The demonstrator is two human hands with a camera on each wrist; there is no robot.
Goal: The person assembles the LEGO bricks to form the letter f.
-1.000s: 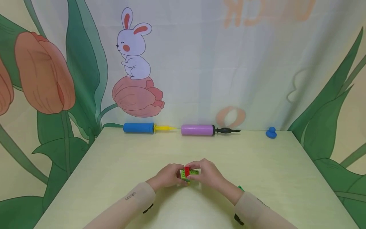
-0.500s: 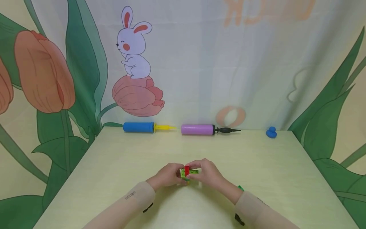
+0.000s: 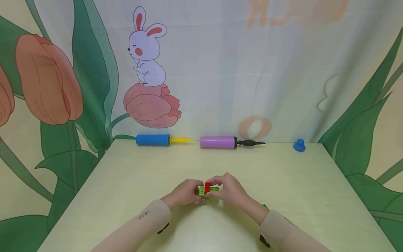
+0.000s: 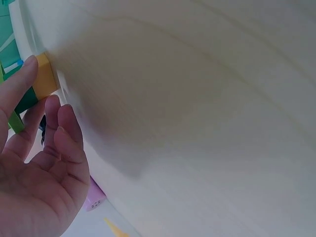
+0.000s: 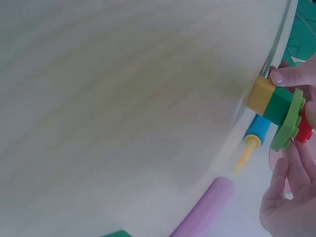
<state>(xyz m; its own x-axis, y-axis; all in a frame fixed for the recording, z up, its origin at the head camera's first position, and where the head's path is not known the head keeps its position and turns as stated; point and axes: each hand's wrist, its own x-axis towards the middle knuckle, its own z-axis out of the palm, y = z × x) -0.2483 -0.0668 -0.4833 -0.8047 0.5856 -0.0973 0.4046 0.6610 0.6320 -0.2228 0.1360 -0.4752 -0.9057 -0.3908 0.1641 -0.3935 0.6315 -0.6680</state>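
Observation:
My left hand [image 3: 187,191] grips a small stack of toy building bricks from the left. In the right wrist view the stack has a yellow brick [image 5: 260,95], a dark green brick [image 5: 279,104] and a longer light green studded piece [image 5: 288,126]. A red brick [image 3: 207,188] sits at the light green piece, pinched between the thumb and fingers of my right hand [image 3: 231,190]. It looks slightly tilted; whether it still touches the studs, I cannot tell. In the left wrist view, the left thumb and fingers [image 4: 49,148] hold the yellow and green bricks from both sides.
A blue hand pump [image 3: 153,140] with a yellow nozzle and a purple pump [image 3: 218,142] with a black nozzle lie along the back edge. A blue duck-shaped toy [image 3: 299,145] is at the back right. Part of a green piece [image 3: 265,206] shows behind the right forearm.
The right hand has shifted slightly right and up, and the red brick has moved a little that way and tilted. The left hand and its stack stay nearly still.

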